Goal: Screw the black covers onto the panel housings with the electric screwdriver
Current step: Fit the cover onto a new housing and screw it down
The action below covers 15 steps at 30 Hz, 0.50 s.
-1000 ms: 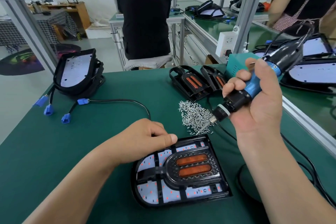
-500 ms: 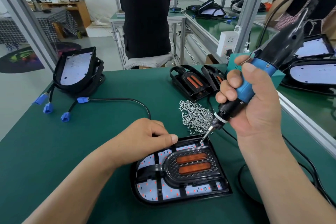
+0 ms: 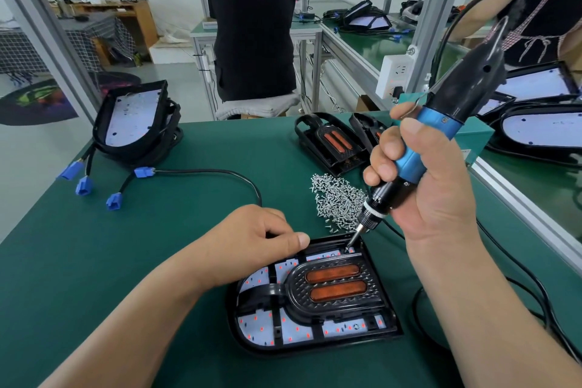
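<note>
The right hand point(image 3: 434, 186) was wrapped tight round the blue barrel of the electric screwdriver point(image 3: 422, 142), all fingers and the thumb curled about it. The tool leaned toward the person's right, and its bit touched the far right corner of the panel housing point(image 3: 315, 342). The left hand point(image 3: 252, 239) lay at the housing's far left edge with its fingers curled under and the thumb tip at the rim; whether it held anything underneath could not be told. The black cover point(image 3: 294, 280), with two orange strips, sat in the housing, which lay flat on the green table point(image 3: 157, 261) near the front edge. A heap of small silver screws point(image 3: 337, 201) lay just beyond it, and two spare covers point(image 3: 330, 142) stood further back. At the far left of the table rested a stack of housings point(image 3: 132, 116), their cables ending in blue connectors point(image 3: 83, 186). Behind the table stood a person in black point(image 3: 252, 47), with more green benches to the right.
</note>
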Motion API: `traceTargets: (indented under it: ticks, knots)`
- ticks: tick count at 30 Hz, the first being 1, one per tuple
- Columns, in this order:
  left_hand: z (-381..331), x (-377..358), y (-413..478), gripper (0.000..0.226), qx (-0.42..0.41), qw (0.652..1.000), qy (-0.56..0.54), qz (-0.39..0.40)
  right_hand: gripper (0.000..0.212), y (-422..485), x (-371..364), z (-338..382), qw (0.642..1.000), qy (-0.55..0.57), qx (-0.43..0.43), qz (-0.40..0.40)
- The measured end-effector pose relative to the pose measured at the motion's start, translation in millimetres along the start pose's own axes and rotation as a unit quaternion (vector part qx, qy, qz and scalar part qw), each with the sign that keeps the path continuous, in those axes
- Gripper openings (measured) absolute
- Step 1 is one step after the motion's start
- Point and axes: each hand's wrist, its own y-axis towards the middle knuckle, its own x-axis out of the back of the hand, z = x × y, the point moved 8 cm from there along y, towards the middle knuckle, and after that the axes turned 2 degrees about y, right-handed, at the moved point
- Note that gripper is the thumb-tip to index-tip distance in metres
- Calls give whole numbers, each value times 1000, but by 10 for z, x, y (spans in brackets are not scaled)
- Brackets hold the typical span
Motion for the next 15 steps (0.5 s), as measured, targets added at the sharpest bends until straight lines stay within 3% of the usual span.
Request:
traceTargets:
  ticks: [8,15]
  knots:
    - [-7,-57,11,51,-7,999,44,-10,30,-61,-185,-44,997,-32,-15,71]
    - [-49,-59,-11,51,-12,997,75,-18,20,-78,-270,-59,995,-38,-37,84]
